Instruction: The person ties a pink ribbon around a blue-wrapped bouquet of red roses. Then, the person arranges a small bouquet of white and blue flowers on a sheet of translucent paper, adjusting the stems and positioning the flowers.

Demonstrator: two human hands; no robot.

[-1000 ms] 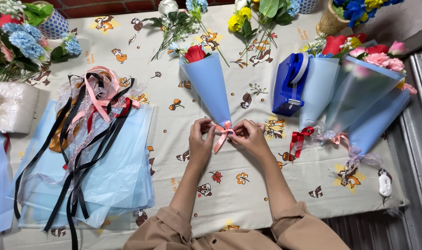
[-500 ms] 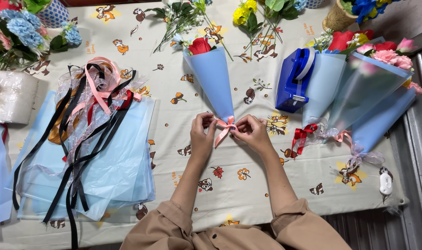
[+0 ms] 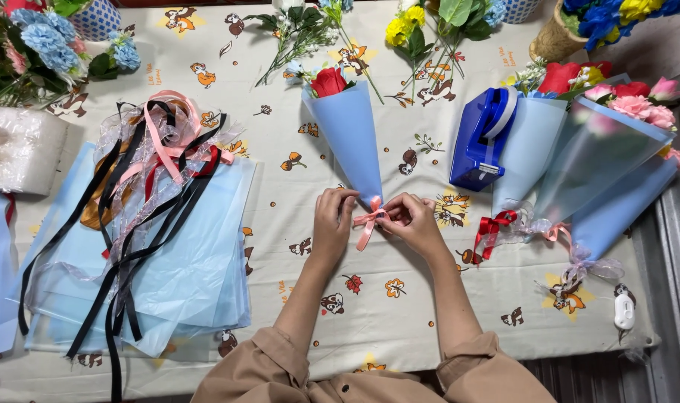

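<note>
Hands keep their position at the cone's tip, as half a second earlier; the ribbon tails now hang lower. Left hand (image 3: 334,216) and right hand (image 3: 412,222) each pinch the pink ribbon (image 3: 370,222), tied around the narrow end of the blue cone (image 3: 351,138), which lies mid-table, tip toward the near edge, with a red rose (image 3: 329,81) at its wide end. Blue tape dispenser (image 3: 482,139) stands right of the cone. Finished bouquets (image 3: 579,164) lie at the right edge. Blue sheets (image 3: 190,261) under loose ribbons (image 3: 153,164) lie at the left.
</note>
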